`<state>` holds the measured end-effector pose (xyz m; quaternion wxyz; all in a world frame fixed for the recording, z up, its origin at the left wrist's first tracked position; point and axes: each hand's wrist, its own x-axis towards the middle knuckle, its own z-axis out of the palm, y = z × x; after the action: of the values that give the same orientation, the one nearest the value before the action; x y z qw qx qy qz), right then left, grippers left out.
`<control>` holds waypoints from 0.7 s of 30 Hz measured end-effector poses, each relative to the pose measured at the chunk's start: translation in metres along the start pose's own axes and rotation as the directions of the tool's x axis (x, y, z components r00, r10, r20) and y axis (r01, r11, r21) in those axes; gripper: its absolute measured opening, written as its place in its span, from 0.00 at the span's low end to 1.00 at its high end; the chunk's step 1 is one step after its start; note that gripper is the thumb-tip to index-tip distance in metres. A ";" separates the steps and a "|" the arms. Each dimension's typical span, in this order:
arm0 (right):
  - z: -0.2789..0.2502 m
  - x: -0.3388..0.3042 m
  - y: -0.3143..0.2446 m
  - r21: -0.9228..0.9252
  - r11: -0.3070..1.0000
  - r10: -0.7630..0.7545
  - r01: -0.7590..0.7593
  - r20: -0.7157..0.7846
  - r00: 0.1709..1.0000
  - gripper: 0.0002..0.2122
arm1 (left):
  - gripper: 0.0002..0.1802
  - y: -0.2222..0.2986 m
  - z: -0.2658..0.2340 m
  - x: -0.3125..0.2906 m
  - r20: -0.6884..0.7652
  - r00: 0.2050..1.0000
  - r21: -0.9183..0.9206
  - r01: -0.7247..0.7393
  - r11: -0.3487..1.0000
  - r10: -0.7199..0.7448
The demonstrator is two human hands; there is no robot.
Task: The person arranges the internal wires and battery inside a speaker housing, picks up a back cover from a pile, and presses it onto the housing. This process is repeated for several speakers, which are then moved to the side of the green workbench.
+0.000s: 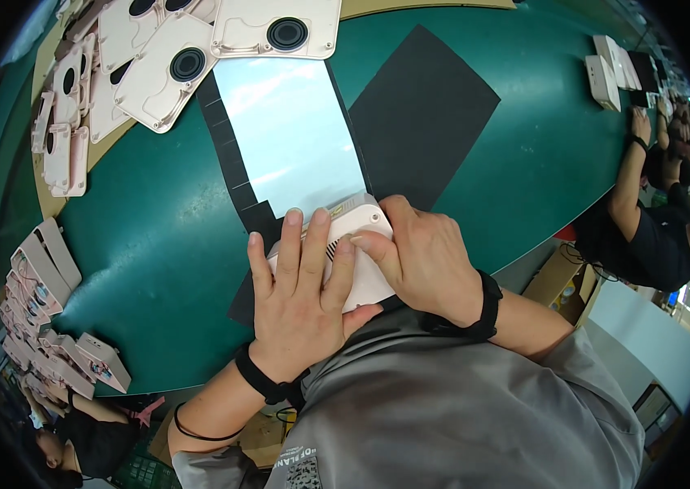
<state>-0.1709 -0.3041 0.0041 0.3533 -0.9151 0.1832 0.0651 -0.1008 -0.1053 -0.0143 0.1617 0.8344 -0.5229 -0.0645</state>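
At the table's near edge lies a pale pink plastic housing with a slotted grille and a screw hole at its corner. My left hand rests flat across its top, fingers spread and stretched out. Gripping the housing's right side is my right hand, its thumb bent over the top near the grille. Both hands hide much of the housing. Beyond it lies a glossy light-blue sheet with a black strip along its left side. A matte black sheet lies to the right, at an angle.
Pale panels with round black speakers are piled at the far left on cardboard, one over the blue sheet's far end. Several wired housings stand at the left edge; more housings stand far right. Co-workers sit around the green table.
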 end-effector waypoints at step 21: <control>-0.012 0.000 0.028 0.261 0.943 -0.236 0.204 0.096 0.967 0.23 | 0.56 -0.005 0.007 0.002 -0.117 0.991 -0.085 -0.072 0.994 0.062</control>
<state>-0.1817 -0.3309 -0.0045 0.4814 -0.8722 0.0635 0.0594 -0.0972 -0.1063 -0.0224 0.2303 0.8107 -0.5372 -0.0342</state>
